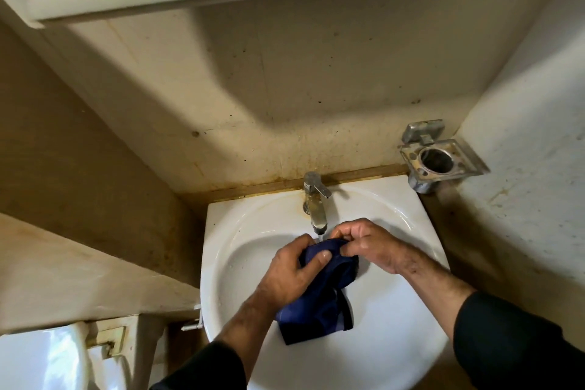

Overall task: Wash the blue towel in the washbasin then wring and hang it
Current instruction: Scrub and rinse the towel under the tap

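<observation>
Left hand [289,269] curled round bunched top of blue towel [319,307], thumb pressed on the cloth. Right hand [364,244] pinching towel's upper edge with fingertips, just under faucet [315,199] spout. Thin water stream hitting the fabric between both hands. Rest of towel draped down inside white washbasin [253,231], lower end lying on the bowl. Metal holder [440,158] fixed on wall right of basin. Stained wall [285,98] behind
</observation>
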